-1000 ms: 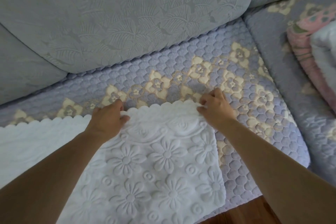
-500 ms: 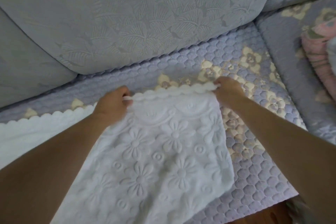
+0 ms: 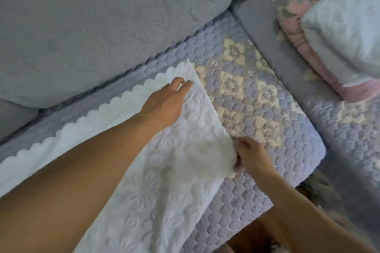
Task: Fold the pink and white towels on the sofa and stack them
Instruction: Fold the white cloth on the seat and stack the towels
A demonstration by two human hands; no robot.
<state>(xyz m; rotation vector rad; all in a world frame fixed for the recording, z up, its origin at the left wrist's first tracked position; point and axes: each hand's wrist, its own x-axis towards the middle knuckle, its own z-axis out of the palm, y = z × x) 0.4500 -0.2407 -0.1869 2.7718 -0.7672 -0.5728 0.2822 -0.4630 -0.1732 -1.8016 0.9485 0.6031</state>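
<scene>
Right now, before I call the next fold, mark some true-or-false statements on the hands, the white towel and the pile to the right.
1. The left hand lies flat on the white towel. True.
2. The right hand is empty. False: it pinches the towel's right edge.
3. The white towel hangs over the backrest. False: it lies on the seat cushion.
4. A pink towel lies under a pale folded cloth. True.

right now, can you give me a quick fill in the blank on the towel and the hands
1. The left hand lies flat on the ____ towel.
2. The right hand pinches the towel's ____ edge.
3. The towel's far edge is ____, not straight.
4. A pink towel lies on the sofa to the ____.

Missing words: white; right; scalloped; right
</scene>
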